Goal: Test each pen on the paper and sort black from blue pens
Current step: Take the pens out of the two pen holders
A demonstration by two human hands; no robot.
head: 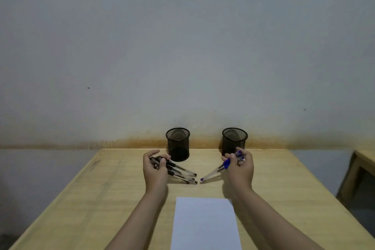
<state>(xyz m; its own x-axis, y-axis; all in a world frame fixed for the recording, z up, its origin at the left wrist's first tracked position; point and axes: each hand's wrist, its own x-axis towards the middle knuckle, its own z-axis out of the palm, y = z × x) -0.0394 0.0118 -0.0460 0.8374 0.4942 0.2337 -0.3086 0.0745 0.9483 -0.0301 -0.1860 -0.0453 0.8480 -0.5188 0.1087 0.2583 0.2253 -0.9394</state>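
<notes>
Mesh cups [178, 144] and [234, 141] behind both fists, paper [205, 223] nearby, left hand [155, 170] clutching black pens [180, 171], right hand [240, 167] gripping blue pens [220, 168], tips converging.

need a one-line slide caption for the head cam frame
Left hand grips black pens, right hand blue pens, before two mesh cups and blank paper.

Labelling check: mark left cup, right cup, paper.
left cup [178, 146], head view, mesh wall.
right cup [233, 142], head view, mesh wall above the hand.
paper [205, 225], head view, sheet's middle.
</notes>
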